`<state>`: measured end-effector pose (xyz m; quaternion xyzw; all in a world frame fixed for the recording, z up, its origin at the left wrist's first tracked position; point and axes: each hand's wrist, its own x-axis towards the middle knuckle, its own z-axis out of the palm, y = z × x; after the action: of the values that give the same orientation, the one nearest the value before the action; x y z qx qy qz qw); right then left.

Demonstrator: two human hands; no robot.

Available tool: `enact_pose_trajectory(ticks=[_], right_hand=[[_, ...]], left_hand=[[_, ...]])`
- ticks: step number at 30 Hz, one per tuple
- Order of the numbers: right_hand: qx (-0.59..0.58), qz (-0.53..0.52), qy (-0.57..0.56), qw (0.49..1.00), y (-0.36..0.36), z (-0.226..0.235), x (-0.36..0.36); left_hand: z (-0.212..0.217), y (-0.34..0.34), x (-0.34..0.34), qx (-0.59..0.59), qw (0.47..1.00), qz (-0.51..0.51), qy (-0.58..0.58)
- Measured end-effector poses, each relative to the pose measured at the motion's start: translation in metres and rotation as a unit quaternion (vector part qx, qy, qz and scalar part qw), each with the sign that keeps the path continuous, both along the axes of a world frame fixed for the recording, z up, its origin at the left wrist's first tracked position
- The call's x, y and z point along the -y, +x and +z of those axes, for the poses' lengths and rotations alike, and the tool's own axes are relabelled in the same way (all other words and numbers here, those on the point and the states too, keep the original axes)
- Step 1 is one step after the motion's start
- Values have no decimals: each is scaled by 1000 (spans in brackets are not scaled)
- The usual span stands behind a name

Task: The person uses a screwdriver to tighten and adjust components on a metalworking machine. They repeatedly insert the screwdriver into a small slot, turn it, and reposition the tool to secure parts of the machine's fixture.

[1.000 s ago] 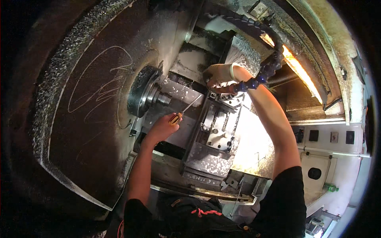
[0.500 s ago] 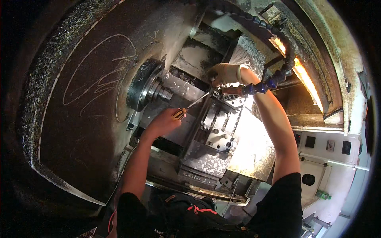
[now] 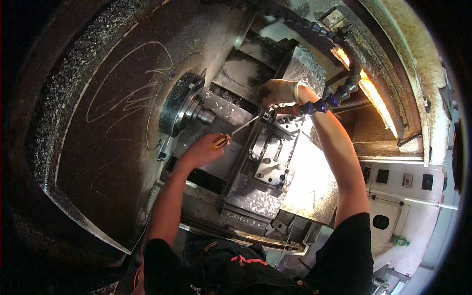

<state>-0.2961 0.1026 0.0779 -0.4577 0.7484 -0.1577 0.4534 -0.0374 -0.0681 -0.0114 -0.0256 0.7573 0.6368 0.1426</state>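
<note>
My left hand [image 3: 202, 151] is closed round the yellow-and-black handle of a screwdriver [image 3: 222, 141]. Its thin shank slants up and right, its tip at or very near a small metal tool block [image 3: 268, 116] on the lathe's slide. Beyond that block, my right hand [image 3: 281, 93], in a pale glove, is curled with its fingers down beside the block's far end. Whatever those fingers grip is hidden. A tooling plate [image 3: 271, 173] with several bolt holes lies nearer to me on the slide.
Left of my hands, the round spindle chuck [image 3: 183, 105] juts from the machine wall. A segmented coolant hose [image 3: 339, 96] hangs across my right forearm. A bright lamp strip [image 3: 378, 103] lines the right side. Metal chips lie on the slide cover [image 3: 255, 199].
The view has shifted slightly. Both hands keep nearly the same places, the screwdriver still angled toward the tool block.
</note>
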Motion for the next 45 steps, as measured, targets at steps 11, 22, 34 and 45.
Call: enact_pose_trajectory(ticks=[11, 22, 34, 45], right_hand=[[28, -225, 101, 969, 16, 34, 1], [-28, -316, -175, 932, 8, -16, -38], [-476, -85, -155, 862, 18, 14, -32], [-546, -131, -62, 825, 66, 37, -26]], left_hand=[[2, 46, -20, 5, 986, 136, -92], [47, 357, -72, -80, 884, 361, -286], [35, 501, 30, -184, 664, 703, -175], [-18, 516, 142, -133, 685, 696, -171]])
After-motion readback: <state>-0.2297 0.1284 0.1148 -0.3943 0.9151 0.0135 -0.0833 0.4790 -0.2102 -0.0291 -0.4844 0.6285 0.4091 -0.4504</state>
